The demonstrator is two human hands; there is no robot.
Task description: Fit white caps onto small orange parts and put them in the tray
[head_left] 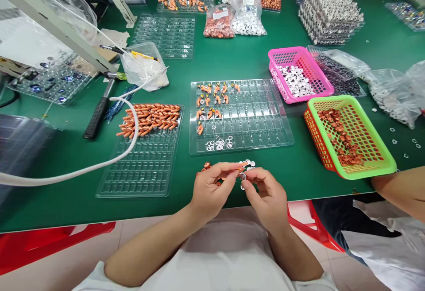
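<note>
My left hand pinches a small orange plastic part between thumb and fingers, near the table's front edge. Meeting it at the fingertips, my right hand holds a small round white cap. Whether the two pieces touch is too small to tell. Loose orange-brown caps lie beside my left hand, and loose white caps lie just beyond my fingertips. Ahead of my hands, a clear compartment tray carries curved orange pieces in rows and white rings in its front row.
At left, another tray bears stacked orange pieces; a hammer and a white cable lie nearby. At right stand a pink basket of white caps and a green basket of orange-brown caps. Another person's arm rests at right.
</note>
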